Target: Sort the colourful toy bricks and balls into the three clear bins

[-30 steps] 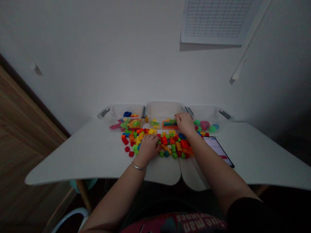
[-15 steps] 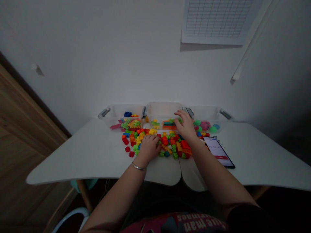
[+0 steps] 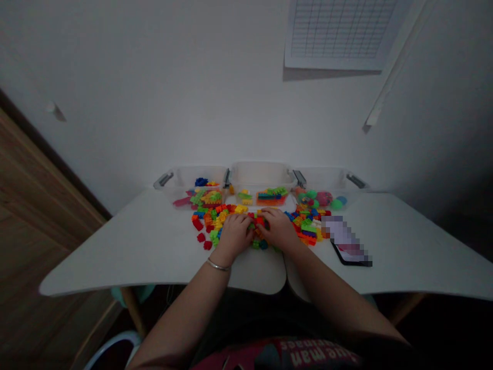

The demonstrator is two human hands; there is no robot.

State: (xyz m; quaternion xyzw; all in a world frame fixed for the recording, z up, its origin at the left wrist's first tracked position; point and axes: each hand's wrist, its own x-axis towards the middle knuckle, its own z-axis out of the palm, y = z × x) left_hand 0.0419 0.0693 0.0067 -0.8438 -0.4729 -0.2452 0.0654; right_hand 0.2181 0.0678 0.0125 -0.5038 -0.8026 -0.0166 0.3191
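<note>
Cream letters [image 3: 303, 358] on the shirt [image 3: 275, 353] can be read partly as "man", while the screen of the phone [image 3: 348, 246] is too blurred for reading. Plastic bricks [image 3: 260, 221] of many colours lie in one heap on the white surface [image 3: 127, 249], just before three clear bins [image 3: 263, 173]; the heap's long axis runs from left to right, but single bricks point various ways. Left hand [image 3: 234, 234] and right hand [image 3: 280, 229] are at its middle, each grip half closed with bent fingers, and I cannot tell if they hold any brick.
</note>
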